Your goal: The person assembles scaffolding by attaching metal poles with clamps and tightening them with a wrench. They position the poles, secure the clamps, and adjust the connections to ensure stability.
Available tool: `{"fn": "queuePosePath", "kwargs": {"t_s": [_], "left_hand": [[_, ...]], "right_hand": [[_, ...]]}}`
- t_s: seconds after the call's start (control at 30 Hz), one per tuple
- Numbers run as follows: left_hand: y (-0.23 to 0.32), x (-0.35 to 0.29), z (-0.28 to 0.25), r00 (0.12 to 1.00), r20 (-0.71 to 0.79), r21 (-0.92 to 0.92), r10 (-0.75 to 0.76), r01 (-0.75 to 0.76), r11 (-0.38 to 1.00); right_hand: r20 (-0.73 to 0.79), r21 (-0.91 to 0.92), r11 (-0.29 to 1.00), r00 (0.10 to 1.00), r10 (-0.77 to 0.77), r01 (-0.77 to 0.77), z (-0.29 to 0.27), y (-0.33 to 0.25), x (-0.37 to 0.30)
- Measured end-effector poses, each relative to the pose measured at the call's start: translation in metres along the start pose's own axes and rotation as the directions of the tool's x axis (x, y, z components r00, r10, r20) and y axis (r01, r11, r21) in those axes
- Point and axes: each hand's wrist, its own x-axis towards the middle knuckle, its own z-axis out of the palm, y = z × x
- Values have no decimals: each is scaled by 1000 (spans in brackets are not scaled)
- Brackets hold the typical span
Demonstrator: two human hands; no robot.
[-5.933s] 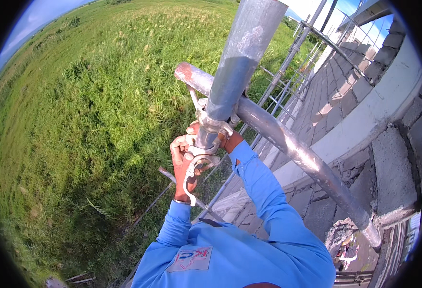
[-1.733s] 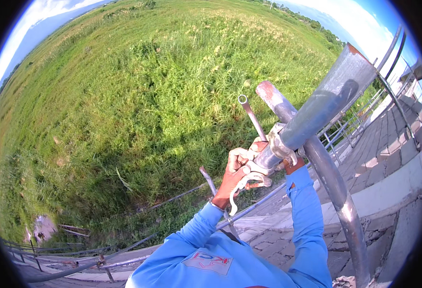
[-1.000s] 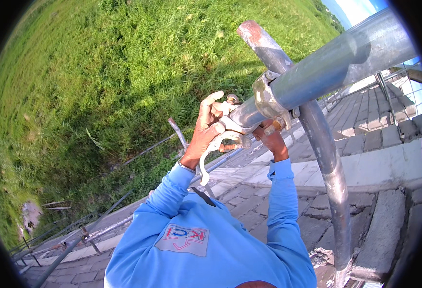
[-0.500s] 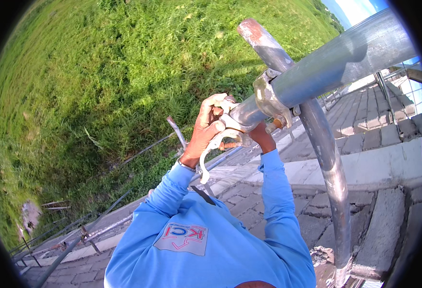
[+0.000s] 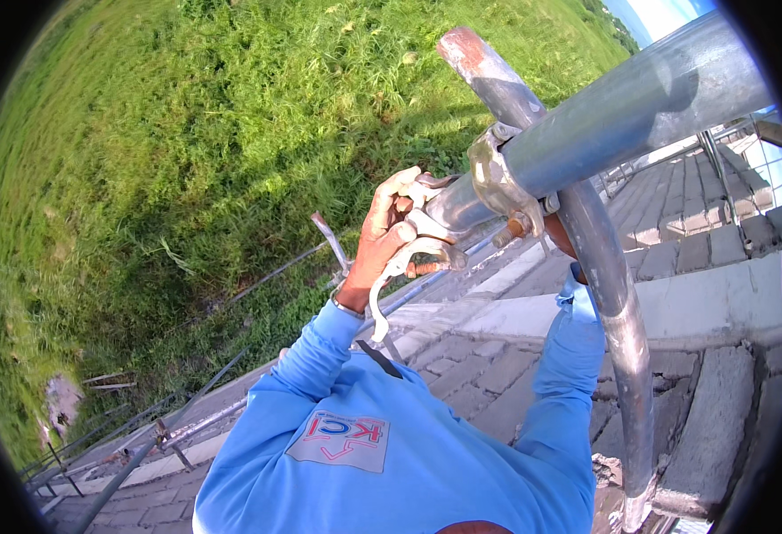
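My left hand (image 5: 385, 233) is closed round a metal scaffold coupler (image 5: 426, 242) at the near end of a thick grey pipe (image 5: 640, 111). One curved flap of the coupler hangs loose below my wrist, beside a rusty bolt. Farther up the pipe, a second coupler (image 5: 496, 178) with a rusty bolt and nut clamps it to a crossing upright pipe (image 5: 600, 276). My right hand (image 5: 560, 235) is beneath the thick pipe, behind the upright; its fingers are hidden, so I cannot tell if it holds anything.
Below lies a sloping surface of grey blocks (image 5: 489, 383) with a pale concrete strip (image 5: 693, 298). Thin scaffold rails (image 5: 133, 463) run along the left edge, and a short pipe end (image 5: 328, 238) sticks up there. Beyond it, tall green grass (image 5: 186, 160) spreads far below.
My right hand has moved right, from beside the left coupler to behind the upright pipe. My left hand stays on its coupler.
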Motion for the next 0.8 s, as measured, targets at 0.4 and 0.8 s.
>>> {"fn": "queuePosePath", "kwargs": {"t_s": [0.4, 0.8], "left_hand": [[4, 1, 0, 999, 38, -35, 11, -10, 999], [2, 5, 0, 998, 59, -47, -14, 17, 999]], "right_hand": [[68, 50, 984, 984, 165, -169, -10, -6, 1], [78, -162, 916, 921, 383, -367, -2, -48, 0]]}}
